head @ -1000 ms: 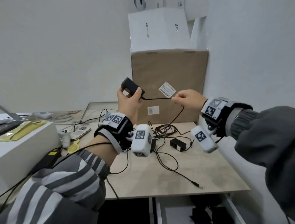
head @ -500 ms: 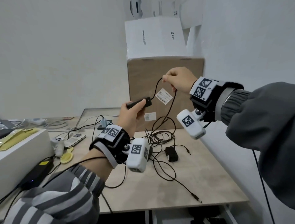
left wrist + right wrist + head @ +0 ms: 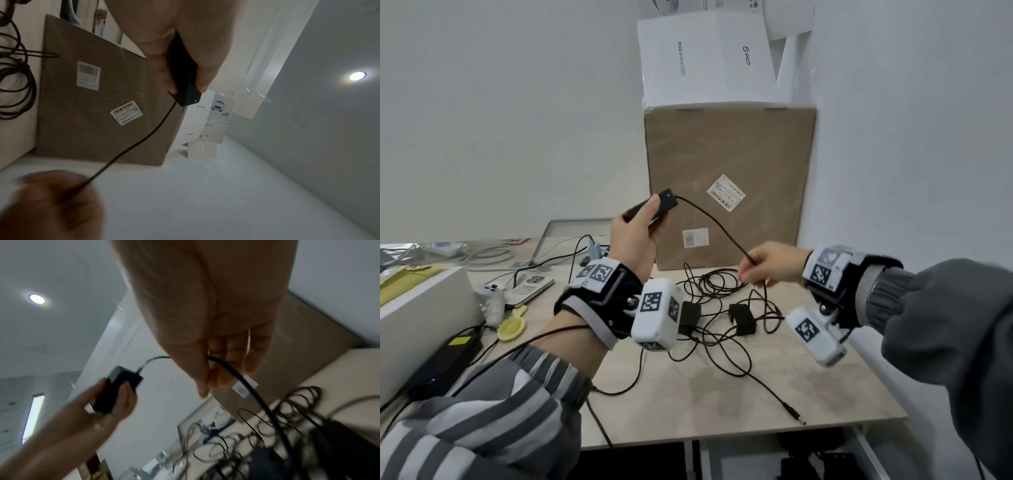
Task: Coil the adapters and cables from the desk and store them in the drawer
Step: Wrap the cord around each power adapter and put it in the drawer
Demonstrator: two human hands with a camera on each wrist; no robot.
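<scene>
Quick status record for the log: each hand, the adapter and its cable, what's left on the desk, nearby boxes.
left hand: grips the black adapter, raised above the desk
right hand: pinches the adapter's cable, lower than the left
cable: one span between the hands, not yet coiled
left on desk: tangled cables, two more adapters
behind: cardboard box with a white box on top
drawer: cannot tell from these views

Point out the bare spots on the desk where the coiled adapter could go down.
Bare desk lies along the front right, between the loose barrel plug and the right edge. Another patch lies front centre, ahead of the cable tangle. It is crowded mid-desk around the tangle and at the left by the white box.
</scene>
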